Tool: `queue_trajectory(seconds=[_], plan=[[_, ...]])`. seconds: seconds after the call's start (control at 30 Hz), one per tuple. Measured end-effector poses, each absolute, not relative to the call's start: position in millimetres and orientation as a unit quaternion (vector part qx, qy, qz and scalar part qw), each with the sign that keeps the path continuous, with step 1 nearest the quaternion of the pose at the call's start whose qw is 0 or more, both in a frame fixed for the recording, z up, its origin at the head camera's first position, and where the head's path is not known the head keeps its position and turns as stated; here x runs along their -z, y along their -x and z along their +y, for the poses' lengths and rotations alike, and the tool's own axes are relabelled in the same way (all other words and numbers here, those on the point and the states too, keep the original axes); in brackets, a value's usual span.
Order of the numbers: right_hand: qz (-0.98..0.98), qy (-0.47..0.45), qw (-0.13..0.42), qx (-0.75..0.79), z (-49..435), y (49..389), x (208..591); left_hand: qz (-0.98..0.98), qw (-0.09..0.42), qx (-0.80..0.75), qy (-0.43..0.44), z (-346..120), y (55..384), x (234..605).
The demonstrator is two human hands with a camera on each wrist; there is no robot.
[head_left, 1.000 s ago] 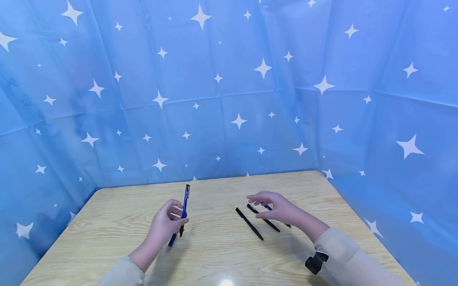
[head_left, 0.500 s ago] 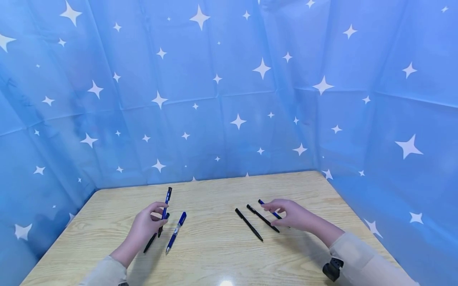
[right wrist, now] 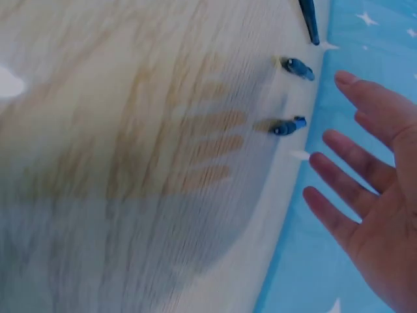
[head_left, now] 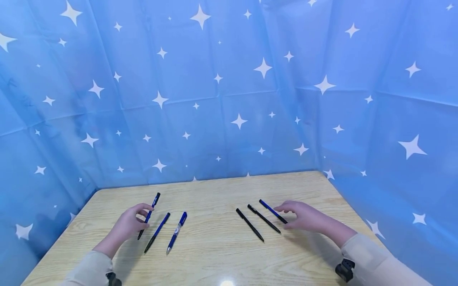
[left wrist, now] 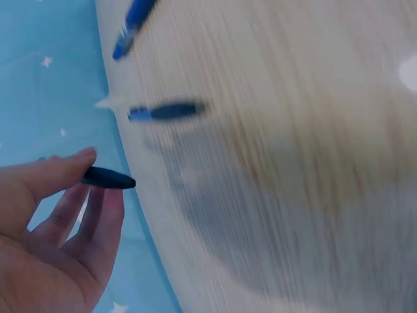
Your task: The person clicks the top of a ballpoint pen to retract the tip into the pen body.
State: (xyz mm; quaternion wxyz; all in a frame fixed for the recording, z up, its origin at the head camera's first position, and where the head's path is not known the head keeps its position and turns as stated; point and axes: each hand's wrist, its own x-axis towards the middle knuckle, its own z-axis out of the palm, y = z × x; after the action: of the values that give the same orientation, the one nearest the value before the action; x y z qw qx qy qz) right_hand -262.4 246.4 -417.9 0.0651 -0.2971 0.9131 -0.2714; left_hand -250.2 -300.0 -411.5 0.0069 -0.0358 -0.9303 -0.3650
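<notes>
The left hand (head_left: 125,224) pinches a blue-and-black pen (head_left: 154,202) between thumb and fingers; whether its tip touches the pale wood-grain table (head_left: 214,254) is unclear. The right hand (head_left: 308,216), fingers loosely spread, grips nothing, close beside a blue-topped pen (head_left: 269,208) on the table. Four other pens lie between the hands. Blue star-patterned curtains (head_left: 214,59) surround the tabletop.

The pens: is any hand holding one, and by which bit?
The left hand pinches a blue-and-black pen around its middle; the right hand holds nothing.
</notes>
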Motion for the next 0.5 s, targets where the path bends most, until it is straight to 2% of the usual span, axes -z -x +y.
queue_trajectory(seconds=[0.5], plan=[[0.91, 0.299, 0.083, 0.275, 262, 262, 417, -0.953, -0.067, 0.295, 0.026, -330, 267, 427]])
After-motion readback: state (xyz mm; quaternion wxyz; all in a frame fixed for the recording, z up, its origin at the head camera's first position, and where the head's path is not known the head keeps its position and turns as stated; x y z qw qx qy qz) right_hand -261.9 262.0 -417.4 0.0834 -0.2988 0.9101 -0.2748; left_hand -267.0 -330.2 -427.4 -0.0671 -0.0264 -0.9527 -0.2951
